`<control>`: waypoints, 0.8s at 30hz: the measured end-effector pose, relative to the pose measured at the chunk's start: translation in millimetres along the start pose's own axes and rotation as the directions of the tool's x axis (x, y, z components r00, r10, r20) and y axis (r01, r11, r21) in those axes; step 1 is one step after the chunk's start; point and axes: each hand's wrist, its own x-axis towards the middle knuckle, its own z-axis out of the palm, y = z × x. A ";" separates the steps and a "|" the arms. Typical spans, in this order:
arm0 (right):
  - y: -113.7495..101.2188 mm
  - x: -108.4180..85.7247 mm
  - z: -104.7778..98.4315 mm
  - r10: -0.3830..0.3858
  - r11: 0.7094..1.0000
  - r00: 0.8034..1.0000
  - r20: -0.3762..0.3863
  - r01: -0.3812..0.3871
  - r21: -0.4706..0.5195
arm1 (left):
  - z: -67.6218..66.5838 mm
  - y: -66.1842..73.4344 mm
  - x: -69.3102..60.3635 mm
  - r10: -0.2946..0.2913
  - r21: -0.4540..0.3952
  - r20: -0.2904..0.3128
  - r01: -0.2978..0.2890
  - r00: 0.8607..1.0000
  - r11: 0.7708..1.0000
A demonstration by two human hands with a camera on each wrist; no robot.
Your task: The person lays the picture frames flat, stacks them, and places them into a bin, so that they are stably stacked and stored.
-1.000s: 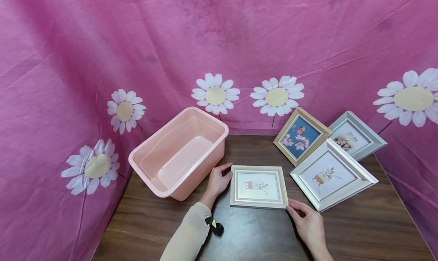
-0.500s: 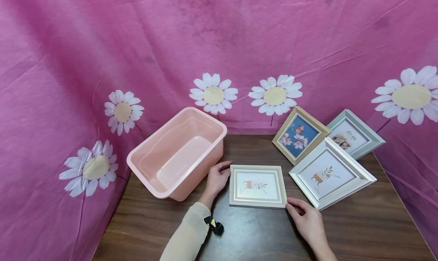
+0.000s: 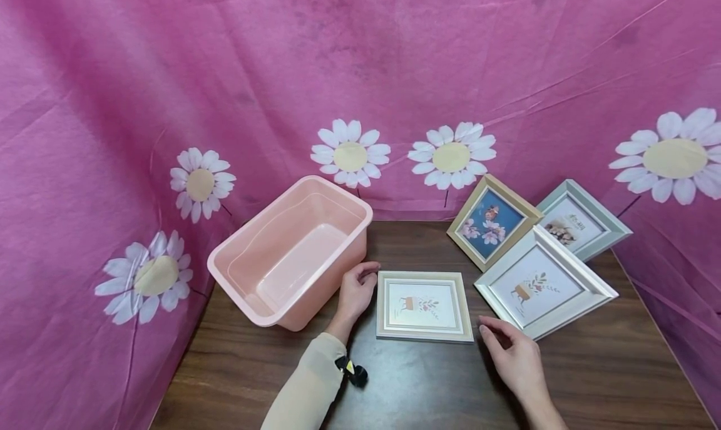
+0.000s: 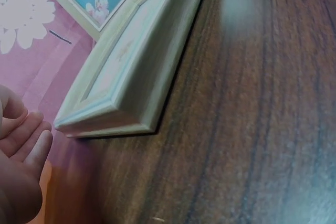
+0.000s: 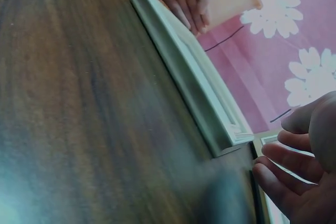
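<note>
Setting the picture frame (image 3: 424,305) flat on the table (image 3: 417,386) looks nearly finished, head view showing left hand (image 3: 355,293) at nine o'clock, right hand (image 3: 515,356) at four, left-wrist then right-wrist views showing each relaxed, empty, likely best withdrawn without nudging.

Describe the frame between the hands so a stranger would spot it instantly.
On the brown table, go right from the pink bin to the space between the left hand and the right hand. There lies the cream frame with a small plant print. It alone sits squarely, while the white frame, tan frame and green frame overlap, turned cornerwise, farther right.
</note>
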 end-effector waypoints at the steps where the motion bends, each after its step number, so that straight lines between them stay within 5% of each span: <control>1: -0.8 0.4 -0.8 -0.002 1.000 1.000 -0.005 0.002 0.005 | 0.2 0.5 0.2 0.004 0.000 0.000 -0.004 1.000 1.000; 10: -7.4 6.4 -10.4 -0.005 0.999 0.999 -0.039 0.007 0.048 | 2.4 4.2 -0.1 0.049 -0.004 0.029 -0.049 0.998 0.999; 24: -14.2 13.2 -24.7 0.028 0.998 0.996 -0.090 -0.023 0.052 | 4.3 8.5 -2.3 0.044 -0.025 0.065 -0.042 0.997 0.999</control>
